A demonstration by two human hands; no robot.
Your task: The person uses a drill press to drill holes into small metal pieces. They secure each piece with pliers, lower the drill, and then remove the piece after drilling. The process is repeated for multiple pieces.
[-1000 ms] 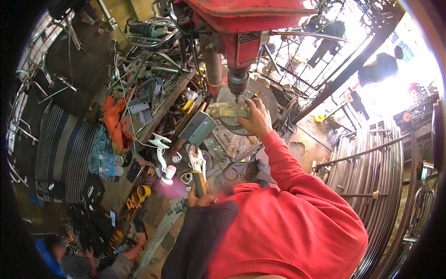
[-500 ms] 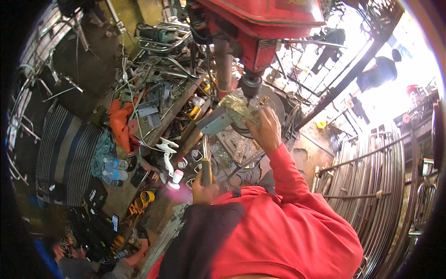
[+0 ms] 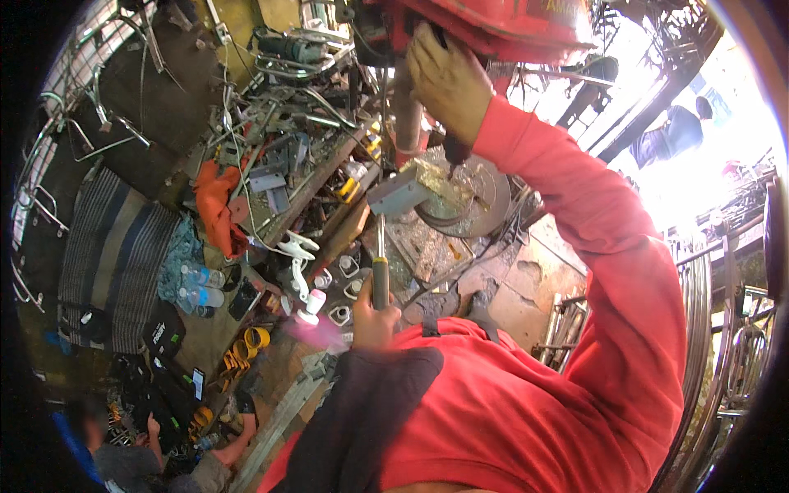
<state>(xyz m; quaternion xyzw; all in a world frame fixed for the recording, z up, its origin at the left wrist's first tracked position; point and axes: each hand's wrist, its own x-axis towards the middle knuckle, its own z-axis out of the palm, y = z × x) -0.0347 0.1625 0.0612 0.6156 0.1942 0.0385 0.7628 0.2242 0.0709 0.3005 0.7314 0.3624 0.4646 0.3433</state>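
My left hand is closed around the black-and-yellow handle of a slim metal tool. The tool's silver end reaches up to a grey metal angle piece, which lies against a worn, chip-covered block on the round drill table. My right hand is raised against the underside of the red drill press head, fingers stretched out, the tips partly hidden by the machine. Below my right wrist the dark drill chuck shows only in part.
Metal scraps crowd the bench at left, near an orange cloth and water bottles. A white clip lamp stands by my left hand. Another person sits at lower left. Metal tubes are stacked at right.
My right hand has left the block on the drill table and moved up to the drill press head. The left hand still holds the tool; the view has shifted slightly.
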